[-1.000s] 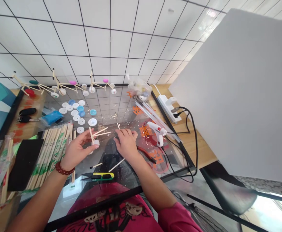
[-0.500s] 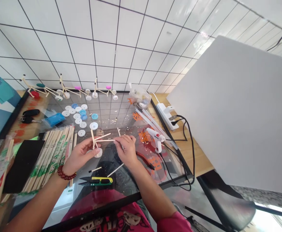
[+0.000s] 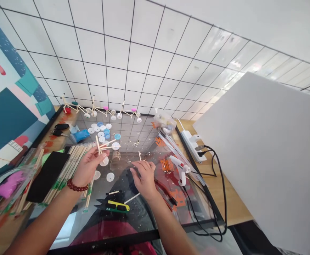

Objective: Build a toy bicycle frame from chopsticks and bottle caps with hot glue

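Snips (image 3: 119, 206) lie near on the glass tabletop (image 3: 141, 217), blades to the left, where a left wrist dropping low might meet their points. Pliers (image 3: 168, 194) lie just beside the right forearm (image 3: 168, 219), easy to knock if it swung outward. A little farther, the right hand (image 3: 144, 174) has its fingers bent and the thumb slightly parted from them; nothing shows between, and I cannot tell whether it touches the glass. To its left, the left hand (image 3: 87, 168) pinches a stick frame (image 3: 98, 144) snugly between thumb and fingers, raised above the tabletop. Its joints look the likeliest weak spot: too hard a squeeze, or glue not fully set, could skew or part them. On the right, the glue gun (image 3: 182, 170) could be dragged by a tug on its cord.

Counted near to far: one pair of snips, two loose sticks (image 3: 132, 198) just beyond, one pair of pliers, one glue gun, one frame in hand. Two white caps (image 3: 110, 177) lie near the left hand; farther on come roughly eight more white ones and four blue caps (image 3: 117, 136), overlap leaving the tally unsure. At the far edge stand three stick models (image 3: 106, 108), two with pink seats and one dark green, then one clear bag (image 3: 165, 122) to their right
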A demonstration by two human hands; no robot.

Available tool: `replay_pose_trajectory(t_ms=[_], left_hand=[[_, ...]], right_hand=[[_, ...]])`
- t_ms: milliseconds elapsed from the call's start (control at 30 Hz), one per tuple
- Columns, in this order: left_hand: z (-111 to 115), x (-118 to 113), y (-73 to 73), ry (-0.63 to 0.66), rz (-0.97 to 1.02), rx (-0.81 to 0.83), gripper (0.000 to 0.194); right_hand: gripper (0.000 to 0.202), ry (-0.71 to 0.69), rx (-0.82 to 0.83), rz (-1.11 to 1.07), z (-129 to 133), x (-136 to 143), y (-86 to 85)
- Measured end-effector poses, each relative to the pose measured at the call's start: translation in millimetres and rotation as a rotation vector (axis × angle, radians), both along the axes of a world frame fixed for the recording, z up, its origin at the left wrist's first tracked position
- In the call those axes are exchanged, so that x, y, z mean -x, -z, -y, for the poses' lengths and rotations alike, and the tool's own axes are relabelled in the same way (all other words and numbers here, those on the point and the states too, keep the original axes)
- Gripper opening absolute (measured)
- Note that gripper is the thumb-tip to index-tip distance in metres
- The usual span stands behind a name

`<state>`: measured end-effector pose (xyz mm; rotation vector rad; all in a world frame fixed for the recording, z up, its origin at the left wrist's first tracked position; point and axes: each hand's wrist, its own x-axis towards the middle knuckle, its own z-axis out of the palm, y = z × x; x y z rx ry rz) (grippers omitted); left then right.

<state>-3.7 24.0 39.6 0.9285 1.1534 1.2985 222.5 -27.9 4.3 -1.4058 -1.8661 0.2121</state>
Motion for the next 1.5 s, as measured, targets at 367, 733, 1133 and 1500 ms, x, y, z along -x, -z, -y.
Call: replay_pose_trajectory(t_ms=[367,733,1133,1500], left_hand=[[-20.8,42.1,-7.7,-0.178,0.069,-0.124,0.06],[-96.9,79.9,-30.6,-0.067,-0.19,-0.162,0.062],[-205.9,86.2,-15.3,-0.018,-0.266,-0.181,0.082],[-220.7,87.9,-0.5,-0.051,-0.357,-0.177,0.066]], right_hand=[[0.011,-0.136,0.015,0.092,4.2,10.3,4.1],[0.011,-0.16,-0.007,0.103,0.6,14.5,10.3],[0.009,-0.161,-0.032,0.13,2.4,15.0,11.9],[0.012,-0.203,-0.032,0.161,8.4,18.3,7.1]])
